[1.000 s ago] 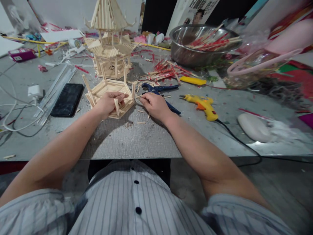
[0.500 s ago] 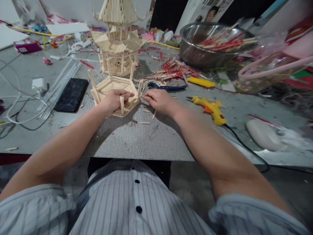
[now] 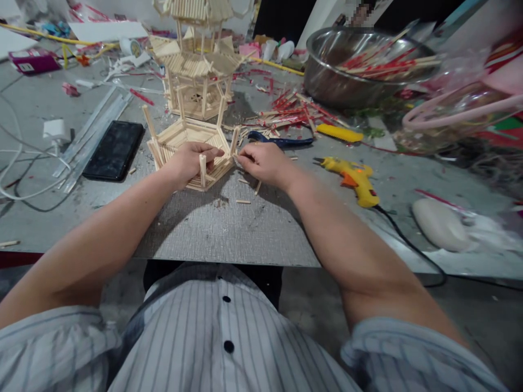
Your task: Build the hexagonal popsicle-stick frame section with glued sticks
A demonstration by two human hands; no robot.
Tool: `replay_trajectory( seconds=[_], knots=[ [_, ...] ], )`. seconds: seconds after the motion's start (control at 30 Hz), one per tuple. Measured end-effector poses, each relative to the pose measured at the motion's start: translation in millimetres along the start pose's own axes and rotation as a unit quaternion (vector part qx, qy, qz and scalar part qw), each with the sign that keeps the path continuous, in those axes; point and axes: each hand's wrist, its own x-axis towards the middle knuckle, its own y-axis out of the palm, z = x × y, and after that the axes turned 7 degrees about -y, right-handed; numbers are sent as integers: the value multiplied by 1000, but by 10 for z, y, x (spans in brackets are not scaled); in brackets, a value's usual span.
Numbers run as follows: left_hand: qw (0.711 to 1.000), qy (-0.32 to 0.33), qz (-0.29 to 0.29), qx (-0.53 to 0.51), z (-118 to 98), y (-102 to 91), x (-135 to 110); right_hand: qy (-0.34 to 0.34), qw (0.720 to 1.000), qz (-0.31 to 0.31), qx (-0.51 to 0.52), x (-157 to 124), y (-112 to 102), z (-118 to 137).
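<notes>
A small hexagonal frame of pale wooden sticks (image 3: 180,139) sits on the grey table (image 3: 229,228) in front of me. My left hand (image 3: 186,163) is curled over its near rim and holds it. My right hand (image 3: 263,162) rests just right of the frame, fingers pinched together at its right corner post; what they pinch is too small to make out. Behind the frame stands a taller pagoda model of the same sticks (image 3: 196,65). Short loose sticks (image 3: 244,201) lie on the table under my right hand.
Blue-handled cutters (image 3: 281,140) and a yellow glue gun (image 3: 351,174) with its black cord lie to the right. A steel bowl of red-tipped sticks (image 3: 359,65) stands at the back right. A black phone (image 3: 112,149), a white charger and cables lie left.
My right hand has shifted slightly left to the frame's right corner. The left hand keeps its hold on the frame. The camera has tilted a little.
</notes>
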Motion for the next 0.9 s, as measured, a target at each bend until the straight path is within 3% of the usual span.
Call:
replay_trajectory(
  seconds=[0.9],
  knots=[
    [1000, -9, -8, 26, -29, 6, -13, 23, 999, -10, 24, 39, -14, 26]
  ],
)
